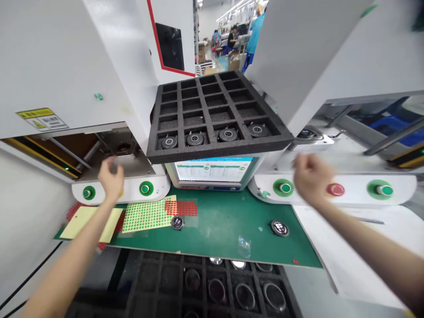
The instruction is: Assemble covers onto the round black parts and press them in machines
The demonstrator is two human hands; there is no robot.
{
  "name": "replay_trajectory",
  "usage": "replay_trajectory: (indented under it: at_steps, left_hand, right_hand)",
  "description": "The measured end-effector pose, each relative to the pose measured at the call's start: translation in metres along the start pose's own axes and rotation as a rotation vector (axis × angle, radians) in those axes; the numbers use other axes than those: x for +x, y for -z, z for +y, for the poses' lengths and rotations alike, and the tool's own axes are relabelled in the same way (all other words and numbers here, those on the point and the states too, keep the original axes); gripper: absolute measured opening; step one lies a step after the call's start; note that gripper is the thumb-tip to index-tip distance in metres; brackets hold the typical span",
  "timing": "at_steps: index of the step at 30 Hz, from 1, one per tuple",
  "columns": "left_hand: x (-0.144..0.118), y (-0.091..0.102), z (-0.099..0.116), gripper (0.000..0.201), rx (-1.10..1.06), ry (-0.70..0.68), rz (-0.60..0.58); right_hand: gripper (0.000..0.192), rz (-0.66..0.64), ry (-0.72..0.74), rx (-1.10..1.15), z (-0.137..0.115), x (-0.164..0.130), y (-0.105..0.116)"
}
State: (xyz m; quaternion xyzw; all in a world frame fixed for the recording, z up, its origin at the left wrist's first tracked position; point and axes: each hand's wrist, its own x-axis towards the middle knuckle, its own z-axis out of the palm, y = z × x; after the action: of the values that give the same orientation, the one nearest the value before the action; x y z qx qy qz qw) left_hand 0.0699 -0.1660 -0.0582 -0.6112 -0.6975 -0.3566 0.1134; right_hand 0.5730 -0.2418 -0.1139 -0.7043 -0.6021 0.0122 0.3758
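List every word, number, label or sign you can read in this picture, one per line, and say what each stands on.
Nothing can be quoted with certainty.
Yellow warning label on the left machine's white housing: print too small to read.
Screen under the black foam tray: table rows and green marks, too blurred.
Strip below the screen: lettering illegible.
Round parts on the green mat: white marks, unreadable.
Green dot sticker sheet: no text.
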Motion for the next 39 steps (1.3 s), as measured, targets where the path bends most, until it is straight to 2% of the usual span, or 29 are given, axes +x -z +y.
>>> replay_trajectory:
  at_steps: [1, 2, 4, 7, 9, 11, 14, 17, 20, 23, 26, 30, 32, 34, 37, 39]
  left_hand:
    - [-0.035, 0.005, 0.003, 0.031, -0.041, -0.021, -0.019]
    - [-0.069, 0.009, 0.007, 0.028, -0.084, -0.060, -0.076]
    - [-0.130, 0.015, 0.018, 0.021, -0.155, -0.165, -0.224]
    - [-0.190, 0.020, 0.030, 0.023, -0.202, -0.289, -0.395]
    - [-0.210, 0.021, 0.032, 0.029, -0.202, -0.316, -0.462]
    - [-0.218, 0.020, 0.029, 0.033, -0.197, -0.312, -0.508]
    - [-0.218, 0.016, 0.028, 0.035, -0.203, -0.296, -0.563]
    - [-0.212, 0.009, 0.037, 0.037, -0.227, -0.292, -0.617]
    - [-0.206, 0.006, 0.052, 0.029, -0.262, -0.262, -0.655]
    - [-0.202, 0.009, 0.064, 0.026, -0.332, -0.163, -0.656]
    - [-0.199, 0.019, 0.070, 0.032, -0.464, -0.008, -0.642]
    - [-0.201, 0.043, 0.088, 0.033, -0.720, 0.220, -0.663]
    - [-0.207, 0.064, 0.104, 0.034, -0.886, 0.317, -0.711]
    - [-0.217, 0.094, 0.123, 0.040, -1.069, 0.387, -0.793]
    - [-0.241, 0.147, 0.150, 0.051, -1.293, 0.452, -0.937]
    - [-0.256, 0.181, 0.166, 0.052, -1.394, 0.499, -1.031]
  right_hand:
    - [0.024, -0.104, -0.011, 0.002, -0.016, -0.023, -0.019]
    - [0.029, -0.225, -0.002, 0.016, -0.032, -0.045, -0.040]
    - [0.029, -0.430, 0.008, 0.031, -0.064, -0.078, -0.079]
    - [0.027, -0.575, -0.029, 0.013, -0.097, -0.095, -0.119]
    - [0.027, -0.606, -0.072, -0.022, -0.105, -0.093, -0.130]
    - [0.028, -0.616, -0.114, -0.064, -0.107, -0.087, -0.132]
    - [0.029, -0.609, -0.161, -0.113, -0.110, -0.082, -0.129]
    - [0.030, -0.589, -0.180, -0.113, -0.122, -0.079, -0.123]
    - [0.031, -0.559, -0.166, -0.065, -0.140, -0.081, -0.106]
    - [0.028, -0.521, -0.113, 0.014, -0.155, -0.101, -0.076]
    - [0.026, -0.470, -0.047, 0.113, -0.156, -0.142, -0.040]
    - [0.034, -0.372, 0.010, 0.266, -0.142, -0.205, 0.013]
    - [0.044, -0.293, 0.029, 0.353, -0.141, -0.230, 0.040]
    - [0.051, -0.198, 0.045, 0.451, -0.146, -0.248, 0.067]
    - [0.044, -0.079, 0.062, 0.595, -0.164, -0.264, 0.102]
    - [0.038, -0.044, 0.071, 0.674, -0.177, -0.272, 0.121]
